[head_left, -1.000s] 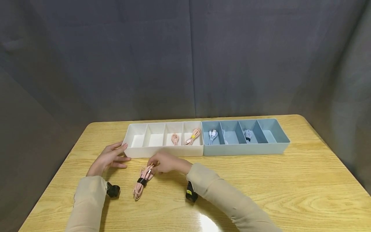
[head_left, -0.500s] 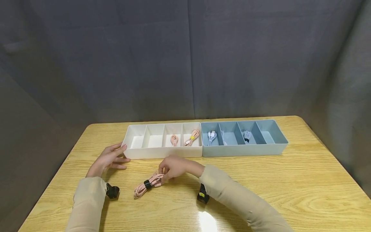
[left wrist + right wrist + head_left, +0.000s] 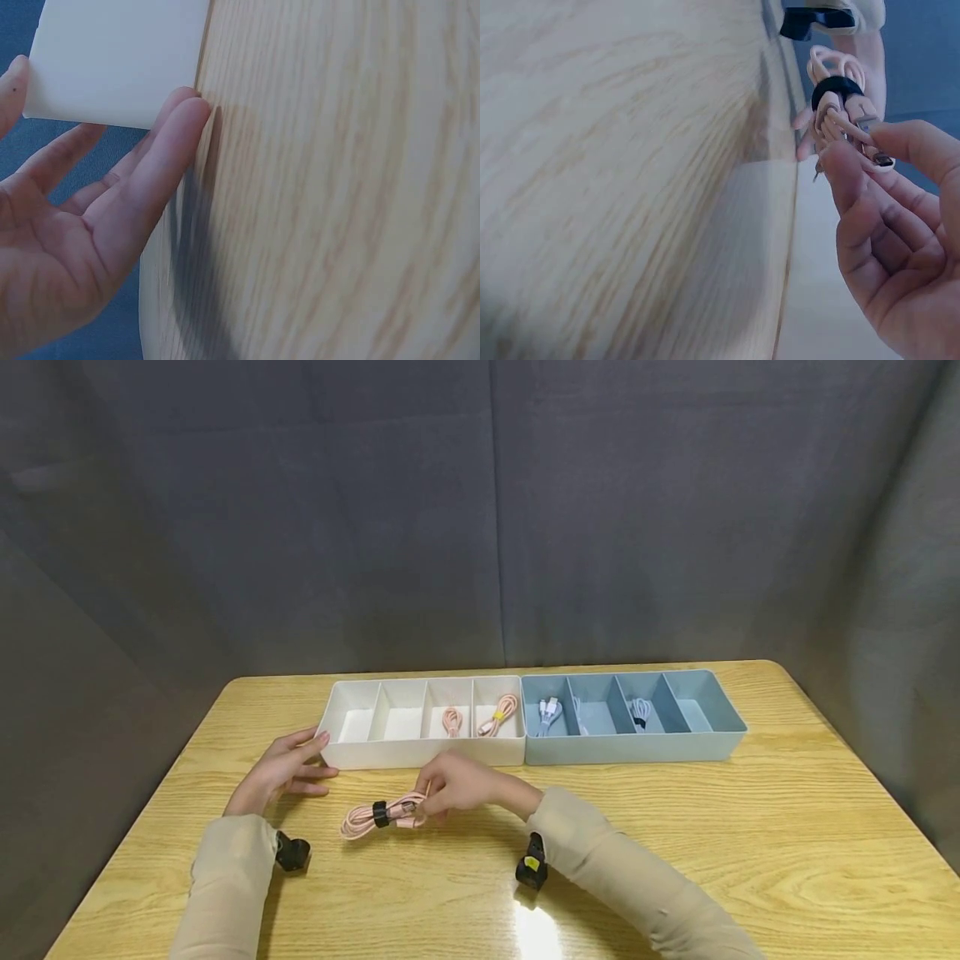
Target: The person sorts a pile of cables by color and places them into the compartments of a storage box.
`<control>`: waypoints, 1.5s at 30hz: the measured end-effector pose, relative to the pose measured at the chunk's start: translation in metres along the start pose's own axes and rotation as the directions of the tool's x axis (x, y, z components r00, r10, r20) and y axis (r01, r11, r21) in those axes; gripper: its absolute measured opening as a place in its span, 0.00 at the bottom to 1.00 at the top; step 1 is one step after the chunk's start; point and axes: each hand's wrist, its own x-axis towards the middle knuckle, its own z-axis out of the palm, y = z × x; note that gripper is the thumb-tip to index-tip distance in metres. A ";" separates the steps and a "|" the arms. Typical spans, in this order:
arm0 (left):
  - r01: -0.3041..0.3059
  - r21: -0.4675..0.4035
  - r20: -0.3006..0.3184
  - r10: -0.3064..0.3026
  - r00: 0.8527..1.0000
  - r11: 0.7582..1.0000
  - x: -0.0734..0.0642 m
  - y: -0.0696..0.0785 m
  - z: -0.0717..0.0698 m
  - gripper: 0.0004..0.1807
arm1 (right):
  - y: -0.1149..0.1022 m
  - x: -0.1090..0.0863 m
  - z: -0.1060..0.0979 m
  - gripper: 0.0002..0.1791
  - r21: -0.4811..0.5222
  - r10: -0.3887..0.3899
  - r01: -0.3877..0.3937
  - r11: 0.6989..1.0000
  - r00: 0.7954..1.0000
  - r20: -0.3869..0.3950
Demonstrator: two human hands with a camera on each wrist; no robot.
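Note:
Between thumb and fingers my right hand (image 3: 463, 783) pinches a pink charging cable (image 3: 366, 819), coiled and bound by a black strap. In the right wrist view the cable (image 3: 838, 82) shows its metal plugs close to the fingertips. My left hand (image 3: 288, 766) rests against the left end of the white divided box (image 3: 420, 755), its fingers relaxed. From the left wrist view, the left hand's fingers (image 3: 161, 161) touch the corner of that box. Two smaller pink cables lie in the box's two right compartments, one with a yellow tie (image 3: 499, 715).
A blue divided box (image 3: 637, 747) adjoins the white one on the right. In it lie a blue cable (image 3: 551, 712) at the left, a pale cable partly hidden by a divider, and a black-strapped cable (image 3: 641, 711). A dark curtain (image 3: 495, 527) hangs behind the wooden table (image 3: 787, 827).
The right hand has moved right with the pink cable. The cable has swung from a steep slant to nearly level. My left hand stays at the white box.

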 end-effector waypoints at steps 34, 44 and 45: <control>0.003 -0.010 0.006 -0.003 1.000 1.000 0.000 -0.001 0.000 0.42 | -0.017 0.004 0.004 0.07 0.539 0.295 -0.013 0.842 0.847 -0.441; 0.004 -0.004 0.005 -0.004 1.000 1.000 0.000 -0.001 0.000 0.44 | -0.022 0.014 0.005 0.06 0.579 0.350 0.030 0.815 0.772 -0.531; 0.003 -0.001 0.005 -0.003 1.000 1.000 0.000 -0.001 0.000 0.44 | -0.022 0.016 0.004 0.07 0.583 0.356 0.036 0.812 0.761 -0.542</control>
